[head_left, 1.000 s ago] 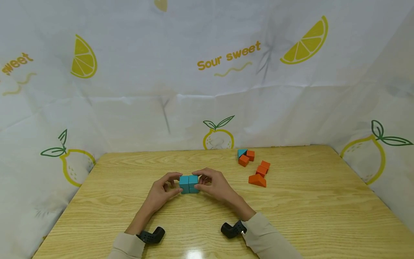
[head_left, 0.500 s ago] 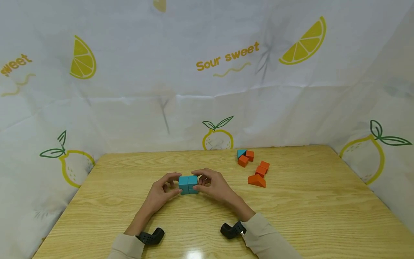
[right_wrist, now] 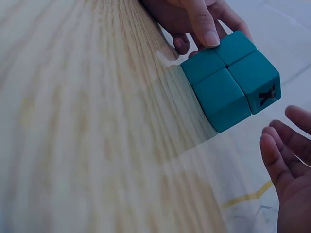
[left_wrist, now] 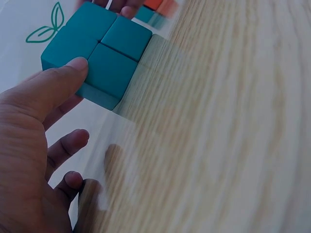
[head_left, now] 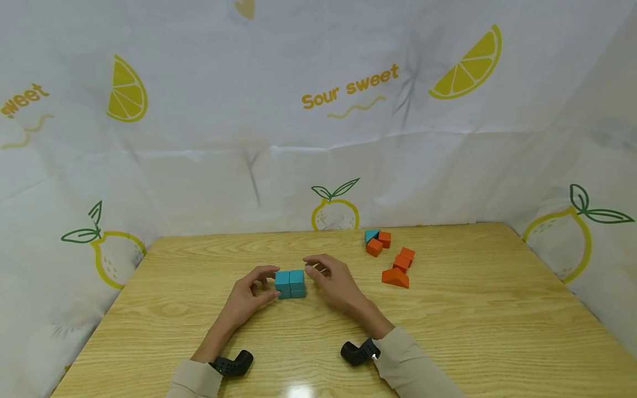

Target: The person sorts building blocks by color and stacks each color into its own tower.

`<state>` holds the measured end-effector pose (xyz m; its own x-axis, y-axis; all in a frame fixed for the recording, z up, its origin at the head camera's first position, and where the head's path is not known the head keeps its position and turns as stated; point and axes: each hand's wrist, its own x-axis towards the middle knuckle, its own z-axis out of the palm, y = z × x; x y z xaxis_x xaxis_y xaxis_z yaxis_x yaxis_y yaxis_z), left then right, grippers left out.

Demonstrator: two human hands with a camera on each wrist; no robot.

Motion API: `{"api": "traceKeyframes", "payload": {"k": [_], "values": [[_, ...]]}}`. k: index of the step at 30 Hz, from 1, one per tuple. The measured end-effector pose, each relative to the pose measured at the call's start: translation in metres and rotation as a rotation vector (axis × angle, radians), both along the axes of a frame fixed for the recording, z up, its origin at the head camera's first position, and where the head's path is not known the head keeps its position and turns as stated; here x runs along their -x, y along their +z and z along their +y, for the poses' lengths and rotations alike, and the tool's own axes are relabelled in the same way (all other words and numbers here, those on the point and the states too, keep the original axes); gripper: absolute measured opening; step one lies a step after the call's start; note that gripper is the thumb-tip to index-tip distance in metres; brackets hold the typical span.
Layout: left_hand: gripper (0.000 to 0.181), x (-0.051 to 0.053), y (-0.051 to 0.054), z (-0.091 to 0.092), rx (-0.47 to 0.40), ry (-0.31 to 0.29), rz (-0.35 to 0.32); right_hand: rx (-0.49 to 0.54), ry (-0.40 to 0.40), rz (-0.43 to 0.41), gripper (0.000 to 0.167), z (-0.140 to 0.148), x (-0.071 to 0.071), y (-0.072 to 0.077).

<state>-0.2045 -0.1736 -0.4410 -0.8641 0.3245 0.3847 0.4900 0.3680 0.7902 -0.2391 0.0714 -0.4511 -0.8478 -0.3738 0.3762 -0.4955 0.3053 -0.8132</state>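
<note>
Several blue-green blocks (head_left: 290,284) stand on the table pressed together, two wide and two high. My left hand (head_left: 250,293) holds the left side of the group, thumb at the front and index finger behind. In the left wrist view the thumb (left_wrist: 73,68) lies against the front face of the blocks (left_wrist: 111,68). My right hand (head_left: 337,281) hovers just right of them, touching nothing. The right wrist view has its parted fingers (right_wrist: 277,155) beside the blocks (right_wrist: 221,102), one of which bears a dark mark on its side.
Back right on the wooden table (head_left: 473,309), a blue triangular block (head_left: 371,235) lies against two orange cubes (head_left: 375,247). Nearer are two more orange cubes (head_left: 402,262) and an orange wedge-shaped block (head_left: 395,278). A lemon-print cloth (head_left: 224,182) hangs behind.
My right hand has let go of the blue-green blocks and moved slightly right, its thumb rising. My left hand and the blocks stay in place.
</note>
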Motion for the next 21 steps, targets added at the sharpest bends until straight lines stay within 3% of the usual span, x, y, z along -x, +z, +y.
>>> {"api": "traceKeyframes", "payload": {"k": [11, 21], "values": [[0.044, 0.0, 0.0, 0.001, 0.0, -0.003, 0.009, 0.049, -0.299, 0.036, 0.041, 0.021, 0.017, -0.012], [0.045, 0.0, 0.0, 0.001, 0.007, 0.005, 0.003, 0.007, -0.418, -0.004, 0.049, 0.034, 0.028, -0.015]]}}
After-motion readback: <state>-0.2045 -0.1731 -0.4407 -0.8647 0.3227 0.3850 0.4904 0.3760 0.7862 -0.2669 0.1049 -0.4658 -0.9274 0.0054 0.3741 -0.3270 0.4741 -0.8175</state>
